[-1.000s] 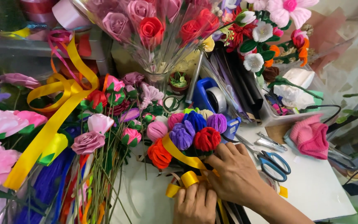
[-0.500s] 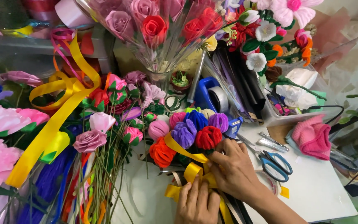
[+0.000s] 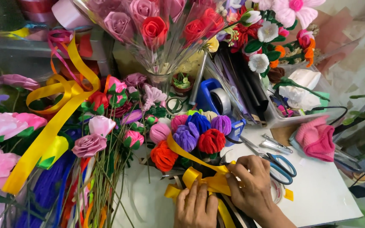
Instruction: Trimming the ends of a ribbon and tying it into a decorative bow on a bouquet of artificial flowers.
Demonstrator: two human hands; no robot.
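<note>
A: Nearest stuff first, what are the hands doing?
B: Left hand (image 3: pixel 196 207) at bottom edge, fingers (image 3: pixel 199 195) curled down flat onto the yellow bow (image 3: pixel 203 182), pinching its lower loop. Right hand (image 3: pixel 252 185) just beside it, its fingers closed on the bow's right side at the knot

A: Where's the bow sit?
B: On the stems of the small bouquet (image 3: pixel 193 137), right under the flower heads, over the white surface (image 3: pixel 326 198). A ribbon tail runs from the knot up-left between the orange and red heads

A: Bouquet colours?
B: Fuzzy round heads: orange, red, purple, blue, pink, one pale at the back. Lies with heads pointing away from the person

A: Right of the hands?
B: Blue-handled scissors (image 3: pixel 277 164) just beside the right hand, tape roll partly under the wrist, metal clippers a bit further, pink knit piece (image 3: pixel 317 139) near the surface edge

A: Left side?
B: Heap of pink and red fabric roses on green stems, a wide yellow ribbon (image 3: pixel 51 126) looping across them

A: Far back?
B: Blue tape dispenser (image 3: pixel 214 99) behind the bouquet, then a clear-wrapped bunch of roses (image 3: pixel 157 25) in a vase, white and pink flowers top right
</note>
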